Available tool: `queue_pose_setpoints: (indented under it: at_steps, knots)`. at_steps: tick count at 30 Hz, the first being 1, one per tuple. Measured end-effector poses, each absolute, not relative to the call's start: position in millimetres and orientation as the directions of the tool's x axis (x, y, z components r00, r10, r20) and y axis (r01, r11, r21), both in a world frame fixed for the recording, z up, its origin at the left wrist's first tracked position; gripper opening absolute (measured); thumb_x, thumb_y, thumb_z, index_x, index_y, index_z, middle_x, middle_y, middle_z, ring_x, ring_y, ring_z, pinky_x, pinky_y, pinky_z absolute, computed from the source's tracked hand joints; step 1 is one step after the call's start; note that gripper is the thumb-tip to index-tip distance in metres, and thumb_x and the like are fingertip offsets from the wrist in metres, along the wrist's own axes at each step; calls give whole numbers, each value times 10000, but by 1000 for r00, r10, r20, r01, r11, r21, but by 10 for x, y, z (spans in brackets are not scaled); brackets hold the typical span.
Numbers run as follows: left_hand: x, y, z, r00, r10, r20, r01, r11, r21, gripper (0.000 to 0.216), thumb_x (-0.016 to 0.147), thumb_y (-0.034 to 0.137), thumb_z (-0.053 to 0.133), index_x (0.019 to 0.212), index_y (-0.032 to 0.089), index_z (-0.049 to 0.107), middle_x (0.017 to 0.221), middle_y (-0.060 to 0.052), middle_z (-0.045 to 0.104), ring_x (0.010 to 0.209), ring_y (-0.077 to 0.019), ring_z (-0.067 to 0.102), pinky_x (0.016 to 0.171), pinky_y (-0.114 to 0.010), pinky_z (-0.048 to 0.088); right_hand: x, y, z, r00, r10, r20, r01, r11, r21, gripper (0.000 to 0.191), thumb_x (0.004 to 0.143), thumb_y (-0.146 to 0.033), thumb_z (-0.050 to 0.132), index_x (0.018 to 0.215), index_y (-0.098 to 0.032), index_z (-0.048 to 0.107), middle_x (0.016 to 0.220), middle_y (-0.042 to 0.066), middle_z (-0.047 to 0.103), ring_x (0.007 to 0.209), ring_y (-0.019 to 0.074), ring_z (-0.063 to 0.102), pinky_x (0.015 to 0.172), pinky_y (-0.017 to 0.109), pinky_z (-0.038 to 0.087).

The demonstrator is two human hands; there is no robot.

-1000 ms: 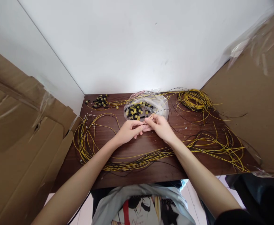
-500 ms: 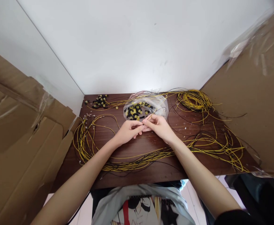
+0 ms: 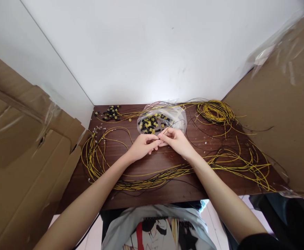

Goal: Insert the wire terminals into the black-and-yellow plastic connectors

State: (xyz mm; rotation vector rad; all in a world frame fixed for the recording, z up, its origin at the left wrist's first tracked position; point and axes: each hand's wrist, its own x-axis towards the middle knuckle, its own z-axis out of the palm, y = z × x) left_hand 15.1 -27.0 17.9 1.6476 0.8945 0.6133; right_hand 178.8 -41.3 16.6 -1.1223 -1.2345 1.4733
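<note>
My left hand (image 3: 144, 146) and my right hand (image 3: 175, 140) meet fingertip to fingertip over the middle of the table. Thin yellow and black wire (image 3: 171, 124) rises from the pinched fingers of my right hand. The left fingertips are closed at the same spot, and what they pinch is too small and covered to make out. Just beyond the hands, a clear plastic bag (image 3: 181, 115) lies under several black and yellow connectors (image 3: 150, 123). A long bundle of yellow and black wires (image 3: 152, 182) runs beneath both forearms.
More connectors (image 3: 111, 113) lie at the back left, with wires trailing from them. A wire coil (image 3: 214, 111) sits at the back right; looped wires with small white ends (image 3: 88, 158) lie at left. Cardboard sheets (image 3: 277, 104) flank the brown table (image 3: 152, 203), and a white wall (image 3: 152, 52) stands behind.
</note>
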Motion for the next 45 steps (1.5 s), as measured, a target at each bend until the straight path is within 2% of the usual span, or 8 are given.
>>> queue_pose_setpoints:
  at_steps: [23, 45]
  knots:
    - [171, -291, 216, 565, 820, -90, 255, -70, 964, 252, 805, 326, 553, 684, 108, 596, 579, 22, 542, 427, -39, 427, 431, -161, 350, 1796, -409, 134, -204, 975, -87, -42, -98, -994, 389, 663, -491, 725, 752, -140, 584, 697, 2, 599, 660, 106, 607, 623, 250, 572]
    - [161, -287, 175, 582, 810, -77, 261, -96, 961, 238, 819, 313, 526, 786, 99, 624, 612, 18, 556, 434, -36, 434, 443, -157, 355, 1797, -407, 128, -219, 974, -62, 15, -60, -998, 399, 685, -517, 697, 753, -143, 577, 726, 6, 589, 654, 104, 600, 608, 243, 566]
